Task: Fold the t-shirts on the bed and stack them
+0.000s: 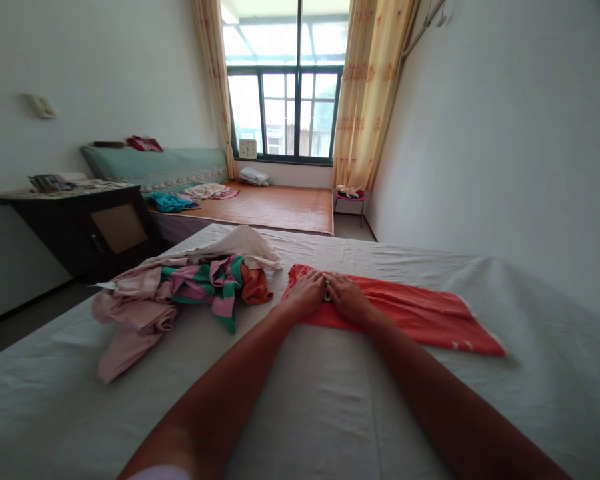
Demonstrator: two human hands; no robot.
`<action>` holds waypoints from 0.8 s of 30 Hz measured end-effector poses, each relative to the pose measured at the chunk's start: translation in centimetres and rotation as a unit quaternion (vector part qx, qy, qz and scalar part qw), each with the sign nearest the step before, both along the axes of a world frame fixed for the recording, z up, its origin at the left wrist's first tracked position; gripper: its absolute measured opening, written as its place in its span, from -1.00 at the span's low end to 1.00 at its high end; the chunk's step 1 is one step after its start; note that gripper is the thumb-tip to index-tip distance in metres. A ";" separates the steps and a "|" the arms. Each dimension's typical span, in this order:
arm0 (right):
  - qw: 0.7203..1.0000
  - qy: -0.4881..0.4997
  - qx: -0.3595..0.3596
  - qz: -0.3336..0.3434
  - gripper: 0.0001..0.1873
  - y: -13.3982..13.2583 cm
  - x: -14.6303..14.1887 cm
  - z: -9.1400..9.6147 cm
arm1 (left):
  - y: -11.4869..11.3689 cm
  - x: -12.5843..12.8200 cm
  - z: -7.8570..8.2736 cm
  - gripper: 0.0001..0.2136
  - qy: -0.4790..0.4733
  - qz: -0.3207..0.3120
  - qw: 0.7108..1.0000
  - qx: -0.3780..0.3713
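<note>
A coral-red garment (410, 313) lies spread flat across a bed with a pale sheet (300, 413), reaching from the middle to the right. My left hand (307, 292) rests palm down on the garment's left end, fingers stretched flat. My right hand (347, 297) lies flat beside it, the two hands touching at the fingers. Neither hand grips the cloth. A heap of unfolded clothes (180, 293) in pink, green stripes, cream and orange sits on the sheet just left of my left hand.
A dark cabinet (87, 230) with clutter on top stands at the left. Beyond is a second bed with a woven mat (275, 207), a green bolster and small clothes. A window with yellow curtains (285, 113) and a small stool (351, 197) are at the back. A white wall runs along the right.
</note>
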State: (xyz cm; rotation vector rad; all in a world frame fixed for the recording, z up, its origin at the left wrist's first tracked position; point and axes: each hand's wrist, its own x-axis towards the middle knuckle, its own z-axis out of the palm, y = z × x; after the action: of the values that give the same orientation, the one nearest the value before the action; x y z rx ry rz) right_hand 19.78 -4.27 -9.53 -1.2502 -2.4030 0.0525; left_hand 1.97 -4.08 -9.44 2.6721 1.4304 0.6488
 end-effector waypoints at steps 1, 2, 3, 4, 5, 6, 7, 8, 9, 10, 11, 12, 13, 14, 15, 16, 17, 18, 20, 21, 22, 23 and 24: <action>0.999 -0.035 -0.023 -0.001 -0.45 -0.2 -0.3 -0.4 | -0.1 0.2 -0.5 -0.59 0.016 -0.001 1.000 -0.020; 0.997 -0.058 -0.041 -0.012 -0.42 -0.2 -0.5 -0.9 | -0.1 0.2 -0.9 -0.58 0.026 0.003 0.999 -0.035; 0.996 -0.069 -0.053 -0.025 -0.40 -0.2 -0.5 -1.3 | -0.1 0.2 -1.3 -0.57 0.030 0.010 0.999 -0.044; 0.995 -0.073 -0.060 -0.035 -0.39 -0.1 -0.4 -1.6 | -0.2 0.1 -1.5 -0.56 0.031 0.016 0.998 -0.048; 0.994 -0.074 -0.062 -0.042 -0.38 0.0 -0.1 -1.9 | -0.3 0.0 -1.5 -0.56 0.031 0.024 0.998 -0.050; 0.994 -0.072 -0.064 -0.051 -0.37 0.2 0.4 -2.1 | -0.4 0.0 -1.4 -0.56 0.033 0.030 0.998 -0.050; 0.993 -0.071 -0.066 -0.067 -0.34 0.3 0.9 -2.1 | -0.4 -0.1 -1.3 -0.56 0.036 0.037 0.997 -0.050; 0.991 -0.070 -0.070 -0.090 -0.31 0.4 1.6 -2.1 | -0.5 -0.2 -1.1 -0.55 0.040 0.043 0.997 -0.051; 0.988 -0.070 -0.076 -0.117 -0.27 0.4 2.5 -2.1 | -0.5 -0.2 -1.0 -0.55 0.045 0.047 0.997 -0.052; 0.983 -0.072 -0.083 -0.144 -0.24 0.3 3.5 -2.0 | -0.6 -0.2 -0.9 -0.54 0.049 0.050 0.996 -0.052; 0.979 -0.075 -0.089 -0.169 -0.22 0.2 4.6 -2.0 | -0.6 -0.1 -0.8 -0.54 0.051 0.052 0.996 -0.052; 0.974 -0.079 -0.095 -0.191 -0.21 0.0 5.9 -1.9 | -0.5 -0.1 -0.8 -0.55 0.051 0.055 0.996 -0.052; 0.969 -0.084 -0.100 -0.209 -0.22 -0.3 7.2 -1.8 | -0.5 -0.1 -0.8 -0.55 0.050 0.056 0.996 -0.053; 0.964 -0.088 -0.106 -0.225 -0.23 -0.6 8.7 -1.8 | -0.4 0.0 -0.8 -0.56 0.049 0.057 0.996 -0.054; 0.959 -0.092 -0.111 -0.244 -0.24 -1.0 10.3 -1.7 | -0.3 0.0 -0.8 -0.56 0.048 0.057 0.996 -0.056; 0.953 -0.096 -0.115 -0.263 -0.25 -1.4 11.9 -1.7 | -0.3 0.0 -0.8 -0.56 0.049 0.058 0.996 -0.057; 0.947 -0.100 -0.118 -0.282 -0.27 -1.8 13.6 -1.7 | -0.3 0.0 -0.8 -0.56 0.051 0.058 0.995 -0.058; 0.941 -0.105 -0.119 -0.299 -0.28 -2.3 15.3 -1.7 | -0.3 0.0 -0.7 -0.56 0.053 0.059 0.995 -0.060; 0.930 -0.122 -0.116 -0.327 -0.33 -3.0 18.6 -1.8 | -0.4 0.0 -0.5 -0.55 0.059 0.062 0.994 -0.066; 0.924 -0.132 -0.115 -0.339 -0.36 -3.4 20.1 -1.8 | -0.5 0.0 -0.4 -0.55 0.061 0.064 0.994 -0.069; 0.918 -0.139 -0.114 -0.355 -0.38 -3.7 21.5 -1.9 | -0.5 0.0 -0.4 -0.55 0.061 0.066 0.993 -0.069; 0.910 -0.142 -0.113 -0.373 -0.40 -3.9 22.6 -2.0 | -0.6 0.0 -0.3 -0.54 0.061 0.069 0.993 -0.069; 0.902 -0.141 -0.113 -0.391 -0.41 -4.0 23.6 -2.0 | -0.7 0.0 -0.3 -0.54 0.060 0.073 0.993 -0.069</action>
State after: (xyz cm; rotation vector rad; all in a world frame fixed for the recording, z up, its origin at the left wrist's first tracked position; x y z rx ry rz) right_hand 43.37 -8.30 -11.56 -2.3851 -1.9558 -0.1021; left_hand 1.95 -4.75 -9.69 2.5590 1.6477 0.3859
